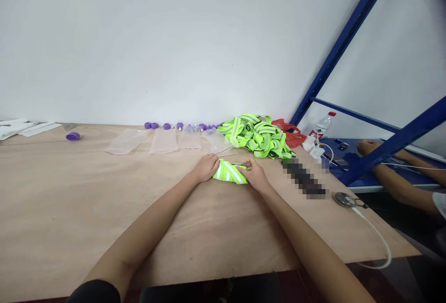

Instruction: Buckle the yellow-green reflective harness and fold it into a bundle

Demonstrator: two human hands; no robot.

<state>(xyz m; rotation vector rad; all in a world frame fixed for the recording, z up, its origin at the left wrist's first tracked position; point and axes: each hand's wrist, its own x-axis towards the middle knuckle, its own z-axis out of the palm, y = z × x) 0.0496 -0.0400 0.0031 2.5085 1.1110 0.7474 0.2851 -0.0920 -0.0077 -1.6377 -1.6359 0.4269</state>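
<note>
A folded bundle of neon yellow-green reflective strap (228, 173) with silvery white stripes lies on the wooden table, between my two hands. At its left end, my left hand (206, 168) is closed over the edge of the bundle. The fingers of my right hand (256, 174) pinch its right end near a dark piece along the upper edge. Just beyond lies a tangled heap of the same reflective straps (258, 135). Flat clear plastic bags (163, 141) lie in a row behind and to the left of my left hand.
Small purple items (166, 126) line the wall; a purple ring (73, 136) sits far left. On the right are a red plastic bag (291, 133), a bottle (322, 125), a pixelated dark object (304, 178) and a round corded device (344, 199). Beyond a blue frame (393, 142), another person's arms show.
</note>
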